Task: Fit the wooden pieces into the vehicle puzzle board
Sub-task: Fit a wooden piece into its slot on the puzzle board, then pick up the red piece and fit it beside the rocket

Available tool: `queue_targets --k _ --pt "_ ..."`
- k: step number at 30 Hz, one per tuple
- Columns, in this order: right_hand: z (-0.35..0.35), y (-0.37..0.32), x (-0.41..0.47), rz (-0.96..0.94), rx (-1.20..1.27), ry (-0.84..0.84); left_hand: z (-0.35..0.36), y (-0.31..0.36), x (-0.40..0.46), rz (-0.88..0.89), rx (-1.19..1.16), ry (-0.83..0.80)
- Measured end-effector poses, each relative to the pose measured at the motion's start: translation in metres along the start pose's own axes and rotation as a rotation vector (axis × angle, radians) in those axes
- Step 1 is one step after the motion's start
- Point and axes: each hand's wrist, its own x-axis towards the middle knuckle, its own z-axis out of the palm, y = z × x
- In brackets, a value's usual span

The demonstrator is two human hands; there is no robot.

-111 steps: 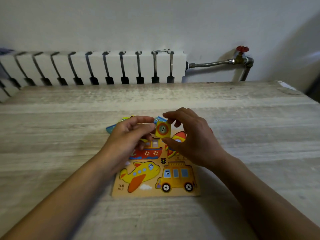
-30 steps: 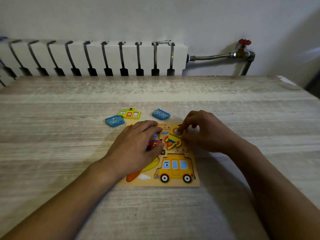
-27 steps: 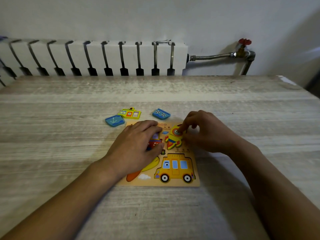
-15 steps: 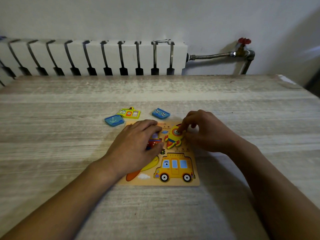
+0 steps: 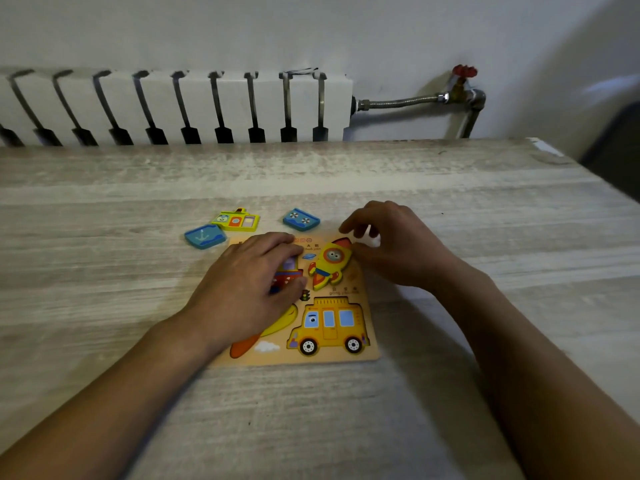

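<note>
The orange puzzle board [image 5: 370,353] lies on the table in front of me. A yellow bus [image 5: 329,325] fills its lower right, and a yellow rocket [image 5: 330,263] sits in the upper right. My left hand [image 5: 242,292] rests flat on the board's left half, covering most of the ship and plane pieces. My right hand [image 5: 394,244] hovers at the board's upper right corner, fingers spread beside the rocket's nose, holding nothing. Three loose pieces lie beyond the board: a blue anchor piece [image 5: 205,236], a yellow cabin piece [image 5: 237,220] and a blue piece with two wheels [image 5: 301,220].
The pale wooden table [image 5: 485,209] reaches to a white radiator [image 5: 173,105] along the back wall. A metal pipe with a red valve [image 5: 462,72] runs to the right of it. The table's right edge [image 5: 588,171] drops off near a dark object.
The yellow rocket middle piece, held up between both hands earlier, now lies in the rocket slot. My right hand's fingers have lifted off the rocket and spread. My left hand stayed on the board.
</note>
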Motion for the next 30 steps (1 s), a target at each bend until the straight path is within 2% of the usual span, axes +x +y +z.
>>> queue_targets --k 8,14,19,30 --pt "-0.005 0.012 -0.001 0.248 -0.103 0.131 0.0 0.001 0.001 -0.002 0.007 -0.002" --pt "-0.008 0.013 -0.001 0.455 -0.101 0.067 -0.002 0.003 0.001 0.003 -0.003 -0.011" --pt "-0.01 0.011 -0.001 0.495 -0.063 0.032 -0.005 0.006 0.001 -0.008 -0.02 -0.013" --pt "-0.009 0.011 -0.001 0.486 -0.056 0.066 -0.005 0.006 0.0 -0.002 -0.019 -0.014"
